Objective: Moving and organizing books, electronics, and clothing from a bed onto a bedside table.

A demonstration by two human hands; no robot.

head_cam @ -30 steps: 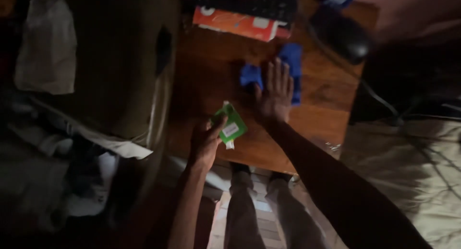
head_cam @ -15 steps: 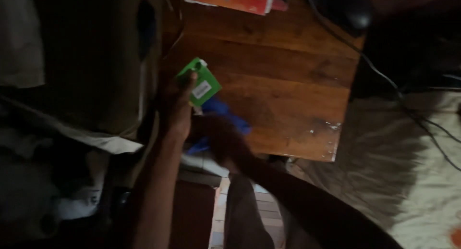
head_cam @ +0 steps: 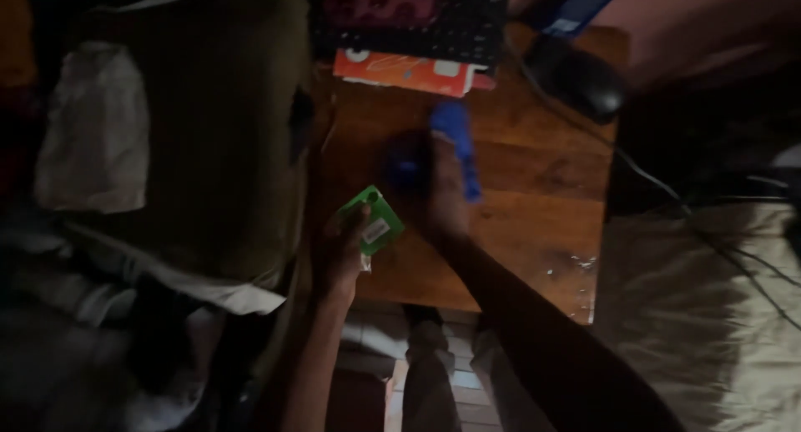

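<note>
The left hand [head_cam: 340,253] gripped a small green carton [head_cam: 373,220] while the right hand [head_cam: 442,194] pressed a crumpled blue cloth [head_cam: 455,140], fingers flat, onto the brown wooden table [head_cam: 534,207].

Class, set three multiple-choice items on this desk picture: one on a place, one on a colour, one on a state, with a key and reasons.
1. Where does the black mouse lie?
A. far right corner of the wooden desk
B. on the floor
C. in the left hand

2. What colour is the cloth under the right hand?
A. white
B. blue
C. red

3. What is the state of the small green packet?
A. lying flat and alone on the desk
B. held in the grip of the left hand
C. tucked under the keyboard

Key: 1 A, it sits by the desk's far right edge; 2 B, blue shows around the fingers; 3 B, the thumb lies across it.
</note>
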